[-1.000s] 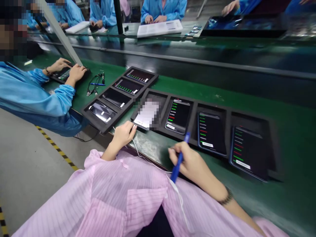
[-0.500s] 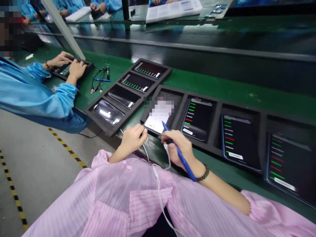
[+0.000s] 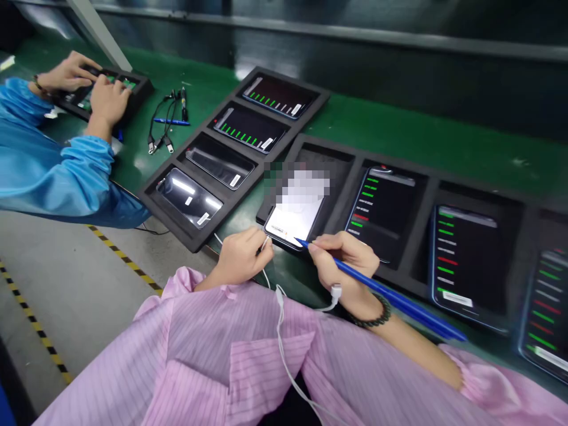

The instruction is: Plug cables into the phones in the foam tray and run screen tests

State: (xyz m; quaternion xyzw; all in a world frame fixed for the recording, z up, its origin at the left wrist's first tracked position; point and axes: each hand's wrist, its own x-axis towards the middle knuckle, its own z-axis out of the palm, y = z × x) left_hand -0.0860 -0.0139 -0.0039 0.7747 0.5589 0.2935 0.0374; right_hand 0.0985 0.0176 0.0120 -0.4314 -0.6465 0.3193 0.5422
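Note:
My left hand is closed in a pinch on a white cable at the lower edge of a lit phone. Whether its plug sits in the phone is hidden by my fingers. In my right hand, closed, is a blue pen; its tip is at the lower right of the lit screen. Beneath that palm shows a white cable plug, and I cannot tell if the fingers grip it. The lit phone lies in the leftmost visible compartment of a black foam tray, with dark-screened phones to its right.
Another black tray with several phones lies to the left. Black cables and a pen lie beyond it on the green table. At far left, a co-worker's hands are over another tray.
The view has tilted down and closer. My right hand has turned so the pen lies flatter, its tip now lower on the lit screen. The white plug by that hand now points up, away from the fingertips.

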